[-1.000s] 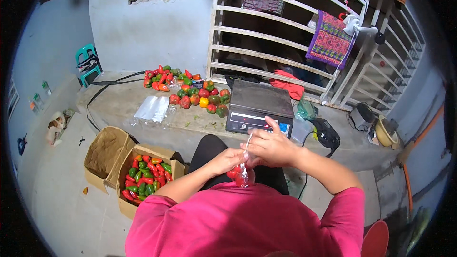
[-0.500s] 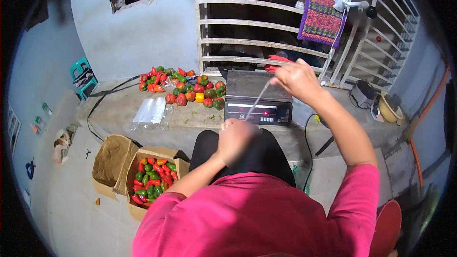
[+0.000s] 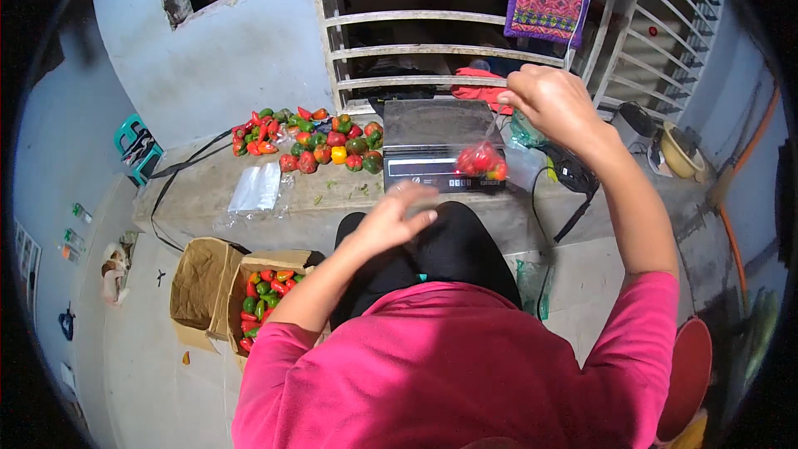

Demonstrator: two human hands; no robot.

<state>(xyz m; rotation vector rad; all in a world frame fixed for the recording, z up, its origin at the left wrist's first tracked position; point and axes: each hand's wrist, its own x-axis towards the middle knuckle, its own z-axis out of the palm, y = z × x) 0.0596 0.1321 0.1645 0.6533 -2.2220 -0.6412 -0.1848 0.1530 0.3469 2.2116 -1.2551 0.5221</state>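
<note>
A long grey concrete ledge (image 3: 187, 199) runs across the place, and behind it stands a window grille of white-painted metal bars (image 3: 432, 51). In front of the ledge there is the person, who wears a bright pink shirt (image 3: 465, 366) and black trousers (image 3: 457, 237). At the person's left, on the floor, a brown cardboard box (image 3: 288, 261) contains red, green and orange peppers. On the ledge rests a black electronic scale with a flat square top (image 3: 436, 129), and to its left lies a loose heap of red, green and yellow peppers (image 3: 337, 150). Near this heap is a flat stack of whitish plastic (image 3: 255, 187). The right hand (image 3: 553, 100) is raised and closed, gripping the upper end of a small clear plastic bag with red vegetables inside (image 3: 480, 162). This bag hangs at the front right part of the scale; I cannot tell if it touches. The left hand (image 3: 395, 216), slightly blurred, is above the trousers, its fingers loosely parted, apart from the bag.
</note>
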